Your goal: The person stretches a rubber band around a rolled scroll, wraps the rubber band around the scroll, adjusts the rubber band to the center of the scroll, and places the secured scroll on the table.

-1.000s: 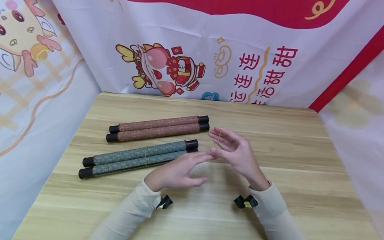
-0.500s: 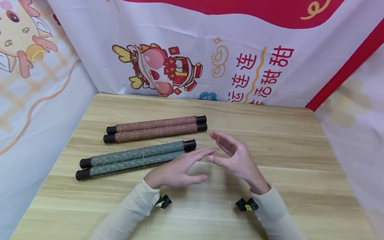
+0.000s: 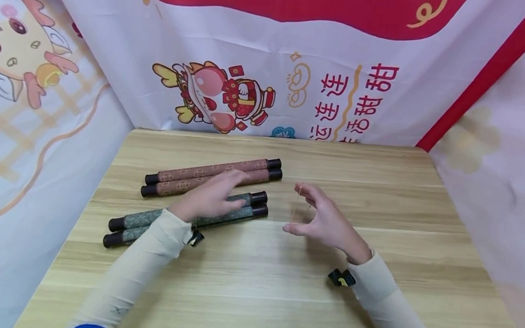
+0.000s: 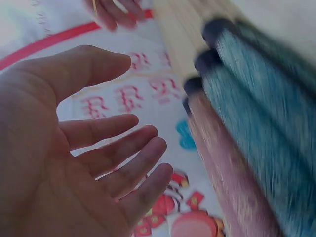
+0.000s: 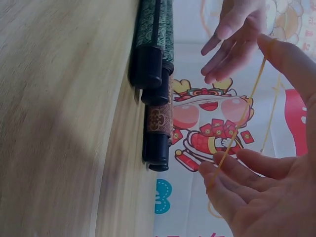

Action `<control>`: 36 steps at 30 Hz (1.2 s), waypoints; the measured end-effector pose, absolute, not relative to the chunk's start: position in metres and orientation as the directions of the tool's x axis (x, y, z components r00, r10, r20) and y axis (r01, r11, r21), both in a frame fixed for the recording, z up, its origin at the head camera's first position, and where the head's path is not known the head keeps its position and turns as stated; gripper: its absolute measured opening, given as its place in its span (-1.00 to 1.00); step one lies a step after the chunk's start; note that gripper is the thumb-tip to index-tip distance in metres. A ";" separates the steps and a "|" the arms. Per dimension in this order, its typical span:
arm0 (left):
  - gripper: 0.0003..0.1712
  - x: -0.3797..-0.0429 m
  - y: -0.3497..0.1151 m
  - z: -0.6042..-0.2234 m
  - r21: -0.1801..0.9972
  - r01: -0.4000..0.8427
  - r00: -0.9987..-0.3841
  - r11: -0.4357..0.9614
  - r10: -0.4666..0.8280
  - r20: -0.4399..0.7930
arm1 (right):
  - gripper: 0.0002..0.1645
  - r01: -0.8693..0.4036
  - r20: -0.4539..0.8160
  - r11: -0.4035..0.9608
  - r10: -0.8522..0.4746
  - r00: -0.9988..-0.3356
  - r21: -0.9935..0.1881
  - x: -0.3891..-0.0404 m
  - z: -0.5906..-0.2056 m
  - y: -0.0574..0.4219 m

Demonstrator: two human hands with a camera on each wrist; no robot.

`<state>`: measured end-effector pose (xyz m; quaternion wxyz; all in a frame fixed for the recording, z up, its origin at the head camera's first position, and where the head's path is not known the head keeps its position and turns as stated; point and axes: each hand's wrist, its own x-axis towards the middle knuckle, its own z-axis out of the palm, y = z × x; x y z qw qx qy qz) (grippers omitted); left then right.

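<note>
A thin yellow rubber band (image 5: 237, 130) is stretched between the thumb and fingers of my right hand (image 3: 324, 220), which are spread apart above the table. My left hand (image 3: 211, 197), holding nothing, hovers over the scrolls with fingers extended and thumb apart. Beneath its forearm and palm lies a pair of green patterned scrolls (image 3: 144, 218) with black end knobs, partly covered in the head view. Just behind them is a pair of brown scrolls (image 3: 189, 173) with a flower pattern, its right part overlapped by the left fingers.
The wooden table (image 3: 254, 294) ends at a white printed cloth (image 3: 128, 65) hanging behind it. More cloth hangs on both sides. A small black camera (image 3: 341, 277) is strapped at the right wrist, another black camera (image 3: 196, 238) at the left.
My left hand has left the right hand and moved left over the scrolls. The right thumb and fingers have spread wider, stretching the rubber band. The scrolls stay put.
</note>
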<state>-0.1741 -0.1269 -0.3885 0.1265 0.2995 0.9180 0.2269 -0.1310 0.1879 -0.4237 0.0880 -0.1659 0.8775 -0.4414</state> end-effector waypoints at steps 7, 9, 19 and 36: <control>-0.08 -0.205 -0.146 -0.388 0.392 0.400 -0.823 0.829 0.513 -0.245 | 0.35 -0.219 -0.043 0.621 -0.378 -0.925 -0.752 -0.129 -0.423 0.188; -0.03 -0.214 -0.149 -0.391 0.377 0.369 -0.830 0.850 0.484 -0.278 | 0.35 -0.221 -0.039 0.626 -0.374 -0.927 -0.748 -0.129 -0.424 0.188; 0.25 -0.251 -0.155 -0.414 0.305 0.376 -0.810 0.875 0.470 -0.350 | 0.40 -0.247 -0.035 0.631 -0.400 -0.916 -0.736 -0.125 -0.423 0.185; -0.32 -0.271 -0.157 -0.424 0.248 0.378 -0.807 0.892 0.449 -0.384 | 0.37 -0.245 -0.062 0.645 -0.415 -0.908 -0.723 -0.124 -0.426 0.191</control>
